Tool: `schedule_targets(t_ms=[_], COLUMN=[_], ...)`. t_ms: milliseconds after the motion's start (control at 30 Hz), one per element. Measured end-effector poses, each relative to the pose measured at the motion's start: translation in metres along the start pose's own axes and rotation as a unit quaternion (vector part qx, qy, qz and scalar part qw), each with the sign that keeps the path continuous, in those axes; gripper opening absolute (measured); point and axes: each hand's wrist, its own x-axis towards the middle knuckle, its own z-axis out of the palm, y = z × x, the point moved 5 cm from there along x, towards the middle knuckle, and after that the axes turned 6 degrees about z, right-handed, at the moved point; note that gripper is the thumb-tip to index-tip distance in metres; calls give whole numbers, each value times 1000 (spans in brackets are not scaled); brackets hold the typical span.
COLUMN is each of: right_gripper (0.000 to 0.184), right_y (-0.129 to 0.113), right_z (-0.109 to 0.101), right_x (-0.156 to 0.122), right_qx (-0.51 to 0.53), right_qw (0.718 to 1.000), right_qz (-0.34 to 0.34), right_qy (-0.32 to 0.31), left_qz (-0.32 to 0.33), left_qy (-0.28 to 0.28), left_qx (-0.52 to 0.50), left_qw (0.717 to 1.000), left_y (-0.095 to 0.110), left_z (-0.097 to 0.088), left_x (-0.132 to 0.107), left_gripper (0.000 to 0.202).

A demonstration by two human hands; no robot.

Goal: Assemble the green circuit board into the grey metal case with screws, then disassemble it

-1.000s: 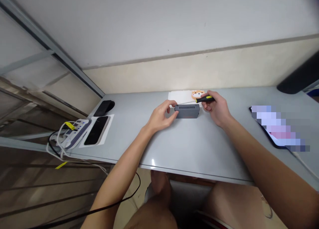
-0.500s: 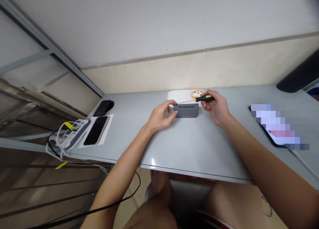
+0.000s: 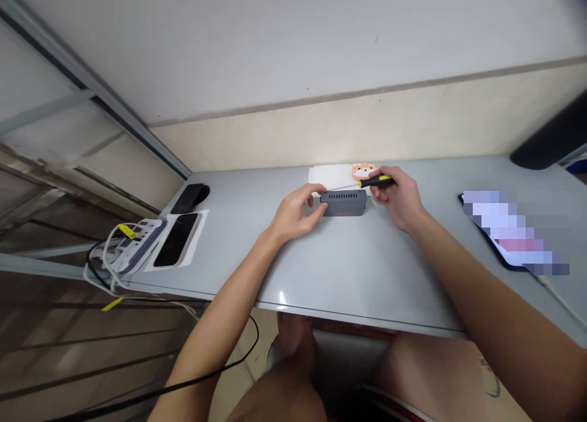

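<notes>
A small dark grey box (image 3: pixel 345 206) with a row of slots along its top edge stands on the desk. My left hand (image 3: pixel 298 214) grips its left end between thumb and fingers. In my right hand (image 3: pixel 401 196) is a screwdriver (image 3: pixel 376 181) with a black and yellow handle, held nearly level. Its thin shaft runs leftward over the box's top, and the tip is close to my left fingertips; whether it touches the box I cannot tell. Behind the box lie white paper (image 3: pixel 330 176) and an orange-and-white animal-face item (image 3: pixel 364 171).
At left, a power strip (image 3: pixel 142 244) with tangled cables sits beside a black phone (image 3: pixel 178 240) on white paper. Behind them is a black object (image 3: pixel 190 199). A lit device (image 3: pixel 504 232) with a white cable lies at right, below a black cylinder (image 3: pixel 543 144). The wall bounds the desk's back.
Almost nothing differs. Both hands, the screwdriver and the box keep their places, with only a very slight shift of the view.
</notes>
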Motion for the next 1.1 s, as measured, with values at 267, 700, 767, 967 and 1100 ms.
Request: schedule_targets(t_ms=[267,700,767,967,1100], right_gripper=[15,20,23,25,24], right_y=[1,9,13,18,19], right_z=[-3,-1,3,12,13], right_x=[2,6,4,-3,-5], right_qx=[-7,-29,-84,-239,-272], right_qw=[1000,999,996,971,961], right_qz=[2,17,28,5,7], right_qy=[14,8,5,-28,-49], left_qz=[20,-14,-18,-39,-47], left_qy=[9,-22,-32,-23,-17], left_qx=[-5,2,8,22,15], left_qw=[1000,1000,999,999,999], left_y=[2,0,0,-8,-12], left_z=[-1,-1,-5,-27,-33], left_x=[0,1,2,2,2], left_gripper=[19,22,23,22,23])
